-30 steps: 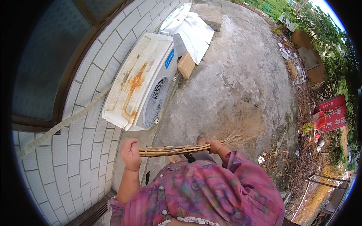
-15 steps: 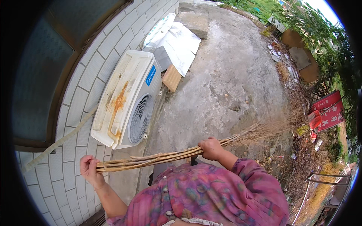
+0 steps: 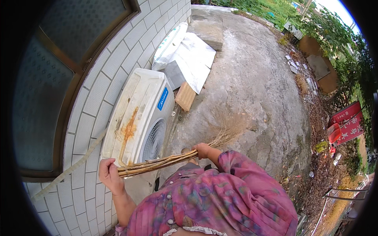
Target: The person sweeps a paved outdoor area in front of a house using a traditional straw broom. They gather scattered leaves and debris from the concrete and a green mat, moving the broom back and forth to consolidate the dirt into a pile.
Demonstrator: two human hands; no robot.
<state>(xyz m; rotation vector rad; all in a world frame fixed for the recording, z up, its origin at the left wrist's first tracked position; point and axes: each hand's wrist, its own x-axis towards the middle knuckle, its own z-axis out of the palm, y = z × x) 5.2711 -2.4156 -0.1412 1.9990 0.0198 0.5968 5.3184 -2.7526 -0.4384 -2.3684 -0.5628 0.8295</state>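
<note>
A long bundle of dry stalks [image 3: 161,162], tan and brown with bushy fine twigs [image 3: 226,131] at its far end, lies slantwise in front of my body. My left hand [image 3: 110,175] is closed at the bare cut ends on the left, thumb up. Farther along, where the stalks meet the fine twigs, my right hand [image 3: 203,150] wraps round the bundle from above. The brushy tips spread over the concrete, pointing away and to the right; whether they touch it I cannot tell.
A rusty white air-conditioner outdoor unit [image 3: 136,118] stands by the tiled wall [image 3: 92,98], just beyond the stalks. Behind it are a brick-like block [image 3: 185,96] and white sheeting [image 3: 197,59]. Rubble and leaves [image 3: 311,145] border the concrete at right, near a red sign [image 3: 346,122].
The brushy end has swung left and inward from the right side. My right hand has moved left with it, nearer my left hand. The view has shifted slightly.
</note>
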